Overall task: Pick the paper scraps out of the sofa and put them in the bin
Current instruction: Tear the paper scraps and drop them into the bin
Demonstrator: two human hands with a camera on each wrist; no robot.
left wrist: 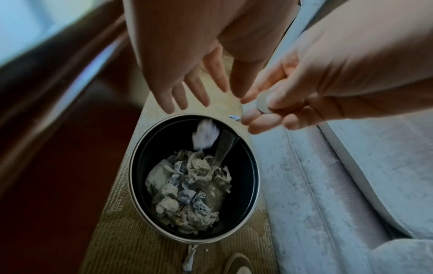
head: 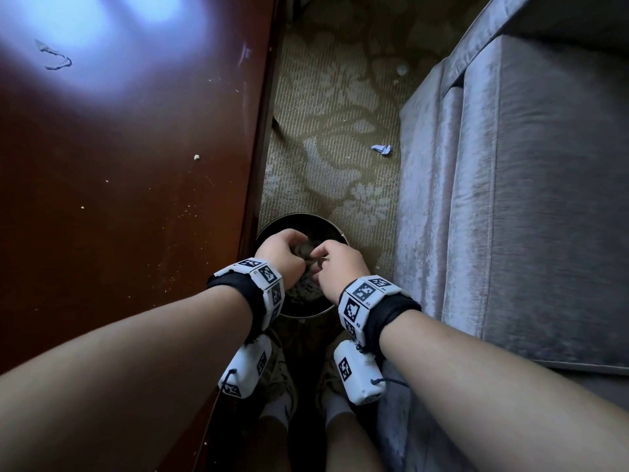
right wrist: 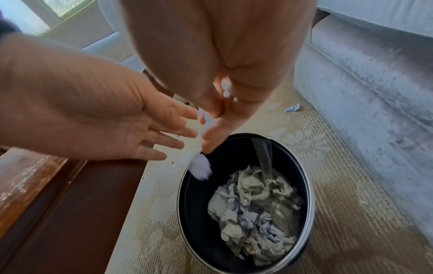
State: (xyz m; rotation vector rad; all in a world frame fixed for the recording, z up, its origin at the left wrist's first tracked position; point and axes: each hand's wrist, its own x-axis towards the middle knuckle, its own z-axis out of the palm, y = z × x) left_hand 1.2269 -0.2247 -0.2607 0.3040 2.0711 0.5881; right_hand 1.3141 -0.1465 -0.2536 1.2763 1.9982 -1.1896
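Over the bin (left wrist: 134,176) the left hand (left wrist: 168,61) is spread empty; a white scrap (left wrist: 206,133) falls in; the right hand (left wrist: 316,83) pinches another; crumpled paper looks light and soft, so a fingertip pinch anywhere should do.

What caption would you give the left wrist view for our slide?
Both hands, left and right, over the bin as a white scrap drops onto crumpled paper.

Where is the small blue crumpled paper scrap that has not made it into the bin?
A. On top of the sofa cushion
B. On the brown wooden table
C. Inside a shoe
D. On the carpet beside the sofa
D: the blue paper scrap lies on the patterned carpet close to the sofa front, beyond the bin.
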